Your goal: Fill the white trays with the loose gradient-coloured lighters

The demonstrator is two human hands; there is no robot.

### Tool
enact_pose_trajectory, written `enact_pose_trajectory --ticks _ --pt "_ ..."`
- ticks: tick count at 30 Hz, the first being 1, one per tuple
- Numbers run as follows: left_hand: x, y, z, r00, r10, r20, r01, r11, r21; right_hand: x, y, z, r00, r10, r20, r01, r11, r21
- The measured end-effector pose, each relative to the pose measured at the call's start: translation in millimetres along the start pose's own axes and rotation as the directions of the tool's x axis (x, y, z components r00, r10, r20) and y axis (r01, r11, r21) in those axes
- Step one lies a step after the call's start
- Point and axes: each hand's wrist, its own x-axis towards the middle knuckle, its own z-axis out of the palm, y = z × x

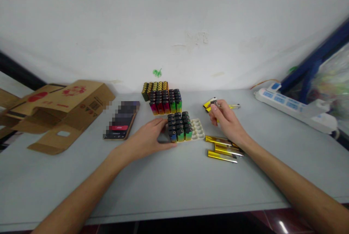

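Note:
A white tray with round sockets (198, 127) lies mid-table, its left part filled with several upright black-topped lighters (180, 128) in blue-green colours. My left hand (152, 135) curls round the tray's left end, thumb along the front and fingers behind, partly hidden by the lighters. To the right of the tray, my right hand (222, 117) is closed on a lighter (214, 103) whose metal top sticks out above the thumb; its body is mostly hidden by the fingers. Yellow and silver lighters (222, 155) lie loose just below that hand, and more lie behind it.
Behind the tray stand a block of pink and green lighters (165, 103) and a gold-topped block (155, 87), near the wall. At left are a phone (122, 121) and an open cardboard box (71, 110). A white power strip (296, 108) lies at right.

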Motion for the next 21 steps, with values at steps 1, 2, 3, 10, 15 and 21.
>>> enact_pose_trajectory --ticks 1,2,3,10,15,21 --pt "0.1 -0.3 0.4 1.0 0.004 -0.001 -0.004 1.0 0.0 -0.6 -1.0 1.2 1.0 -0.018 0.015 0.017 1.0 0.024" --pt "0.1 -0.6 0.8 1.0 0.01 -0.003 -0.01 1.0 0.0 -1.4 -2.4 2.6 0.999 -0.024 0.023 0.023 0.999 0.047" --pt "0.1 -0.9 1.2 1.0 0.015 -0.006 -0.015 1.0 0.0 -2.5 -4.1 4.0 0.999 -0.025 0.034 0.023 0.997 0.068" --pt "0.5 -2.7 0.4 1.0 0.024 -0.015 -0.025 0.999 -0.03 -10.3 -12.6 8.9 0.996 -0.079 0.038 0.078 0.997 0.017" --pt "1.4 -7.9 -3.4 0.997 0.083 -0.001 -0.083 0.993 -0.083 -10.7 -8.9 11.1 0.998 -0.049 0.036 0.049 0.999 0.01" --pt "1.4 -10.5 -4.4 0.997 0.072 0.005 -0.071 0.994 -0.083 -9.9 -11.1 17.0 0.995 -0.079 0.065 0.085 0.991 -0.104"
